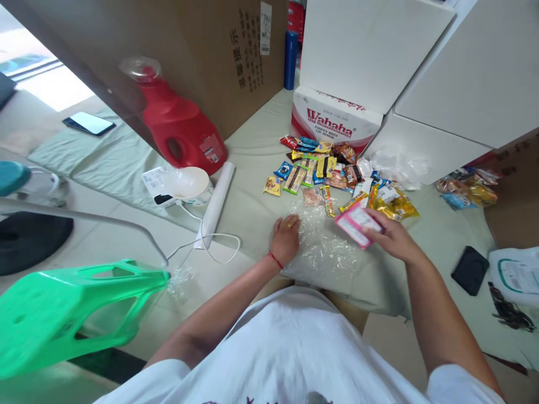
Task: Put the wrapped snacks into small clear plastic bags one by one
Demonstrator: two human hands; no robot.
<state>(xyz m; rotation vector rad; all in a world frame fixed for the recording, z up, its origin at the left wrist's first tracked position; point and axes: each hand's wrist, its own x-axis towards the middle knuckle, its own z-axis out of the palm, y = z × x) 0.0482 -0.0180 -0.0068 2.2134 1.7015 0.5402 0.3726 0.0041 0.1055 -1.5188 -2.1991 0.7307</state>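
Note:
My right hand is closed on a flat pink-and-white packet, held over the right part of a clear plastic bag. The bag lies crinkled on the pale green cloth in front of my body. My left hand, with a ring and a red wrist string, rests palm down at the bag's left edge, fingers lying on the surface. Just beyond the bag is a pile of small wrapped snacks in several colours. A larger yellow snack pack lies at the pile's right side.
A Wahaba-style white-and-red carton stands behind the snacks. Further left are a red jug, a white cup-like device with a cable, a white roll and a green stool. On the right lies a black wallet-like object.

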